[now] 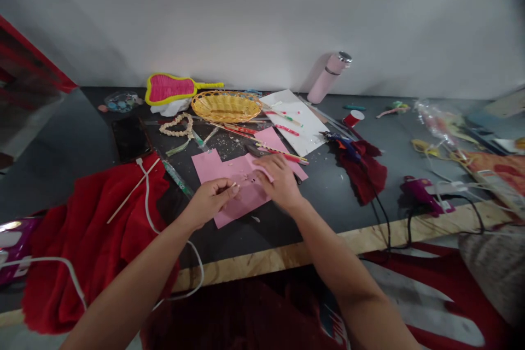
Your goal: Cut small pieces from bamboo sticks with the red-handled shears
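My left hand (211, 200) is closed in a pinch over the left part of a pink paper sheet (229, 213), with a small pale piece at its fingertips, too small to name. On the sheet's right side, my right hand (279, 180) has its fingers bent around a folded pink paper piece (260, 167). Small dark specks show on the pink paper between both hands. Thin sticks (283, 152) and a dark tool, partly hidden, lie just beyond my right hand. A woven yellow basket (226, 107) stands farther back.
Red cloth (94, 219) with a white cable covers the left front. Behind are a phone (130, 138), a pink-yellow fan (171, 89), white paper (297, 123) and a pink bottle (328, 79). Right of my hands lie a glue gun (346, 147), dark red cloth (365, 175) and a purple power strip (426, 194).
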`<action>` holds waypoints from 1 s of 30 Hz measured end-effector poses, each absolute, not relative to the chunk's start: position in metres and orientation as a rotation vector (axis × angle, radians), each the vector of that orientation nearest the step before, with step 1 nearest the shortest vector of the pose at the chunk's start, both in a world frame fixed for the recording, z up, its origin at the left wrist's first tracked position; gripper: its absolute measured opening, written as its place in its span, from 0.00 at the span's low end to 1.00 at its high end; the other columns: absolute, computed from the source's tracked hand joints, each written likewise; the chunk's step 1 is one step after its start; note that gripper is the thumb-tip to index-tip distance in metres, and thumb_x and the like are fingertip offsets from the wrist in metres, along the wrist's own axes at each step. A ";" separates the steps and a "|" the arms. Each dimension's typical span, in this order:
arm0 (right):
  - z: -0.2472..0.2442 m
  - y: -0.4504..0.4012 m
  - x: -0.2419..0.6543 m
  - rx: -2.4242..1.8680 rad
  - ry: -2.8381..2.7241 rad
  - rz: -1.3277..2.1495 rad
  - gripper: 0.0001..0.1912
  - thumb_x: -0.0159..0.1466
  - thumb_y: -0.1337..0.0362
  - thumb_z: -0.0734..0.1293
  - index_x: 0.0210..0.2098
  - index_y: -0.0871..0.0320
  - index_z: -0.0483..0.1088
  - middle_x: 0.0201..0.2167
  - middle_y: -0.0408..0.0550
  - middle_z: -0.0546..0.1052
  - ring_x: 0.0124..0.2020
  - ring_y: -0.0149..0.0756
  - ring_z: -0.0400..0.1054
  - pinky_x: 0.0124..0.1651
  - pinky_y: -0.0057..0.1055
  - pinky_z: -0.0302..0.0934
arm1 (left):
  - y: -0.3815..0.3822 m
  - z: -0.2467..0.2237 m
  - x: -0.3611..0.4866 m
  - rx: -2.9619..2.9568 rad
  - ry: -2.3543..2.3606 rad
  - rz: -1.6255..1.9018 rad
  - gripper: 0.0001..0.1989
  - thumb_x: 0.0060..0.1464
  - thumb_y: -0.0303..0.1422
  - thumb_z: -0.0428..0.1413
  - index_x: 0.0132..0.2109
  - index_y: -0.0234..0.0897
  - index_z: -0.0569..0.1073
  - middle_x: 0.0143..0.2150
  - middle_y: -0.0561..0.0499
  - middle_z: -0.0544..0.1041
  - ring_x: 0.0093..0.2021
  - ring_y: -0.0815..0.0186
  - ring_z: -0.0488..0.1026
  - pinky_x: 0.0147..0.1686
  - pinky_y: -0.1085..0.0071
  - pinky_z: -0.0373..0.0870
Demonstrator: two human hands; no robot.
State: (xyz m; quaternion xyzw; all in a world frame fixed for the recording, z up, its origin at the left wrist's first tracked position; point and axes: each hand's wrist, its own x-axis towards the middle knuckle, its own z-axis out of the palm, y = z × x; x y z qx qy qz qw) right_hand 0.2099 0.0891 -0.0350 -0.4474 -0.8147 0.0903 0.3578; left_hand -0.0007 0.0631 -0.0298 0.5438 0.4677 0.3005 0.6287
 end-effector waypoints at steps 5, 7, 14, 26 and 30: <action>-0.042 0.080 0.184 -0.869 -2.141 0.568 0.07 0.65 0.66 0.61 0.42 0.57 0.70 0.34 0.49 0.75 0.38 0.36 0.67 0.42 0.35 0.64 | 0.062 -0.033 0.000 1.303 1.071 0.730 0.13 0.54 0.40 0.55 0.34 0.33 0.73 0.25 0.56 0.67 0.22 0.75 0.58 0.22 0.77 0.54; -0.045 0.080 0.183 -0.874 -2.114 0.620 0.06 0.65 0.66 0.62 0.39 0.56 0.70 0.32 0.48 0.75 0.37 0.36 0.68 0.41 0.34 0.64 | 0.062 -0.034 -0.001 1.304 1.076 0.735 0.13 0.54 0.40 0.54 0.34 0.33 0.72 0.24 0.57 0.65 0.22 0.75 0.57 0.22 0.77 0.54; -0.046 0.080 0.187 -0.863 -2.069 0.814 0.06 0.63 0.69 0.62 0.39 0.56 0.69 0.34 0.47 0.74 0.37 0.34 0.68 0.41 0.32 0.63 | 0.062 -0.035 -0.001 1.344 1.081 0.714 0.14 0.55 0.41 0.54 0.34 0.33 0.72 0.23 0.57 0.63 0.23 0.74 0.57 0.23 0.77 0.54; -0.041 0.078 0.184 -0.985 -1.949 0.945 0.06 0.64 0.62 0.62 0.35 0.57 0.68 0.31 0.45 0.72 0.33 0.31 0.66 0.38 0.29 0.61 | 0.061 -0.033 0.001 1.206 1.034 0.736 0.14 0.55 0.41 0.53 0.43 0.35 0.69 0.32 0.50 0.76 0.19 0.76 0.56 0.19 0.77 0.52; -0.043 0.078 0.183 -0.983 -1.949 0.950 0.07 0.65 0.60 0.62 0.35 0.57 0.68 0.31 0.45 0.72 0.33 0.31 0.66 0.38 0.29 0.61 | 0.060 -0.030 0.002 1.135 1.012 0.734 0.12 0.55 0.40 0.53 0.41 0.36 0.66 0.32 0.51 0.76 0.18 0.77 0.56 0.18 0.79 0.52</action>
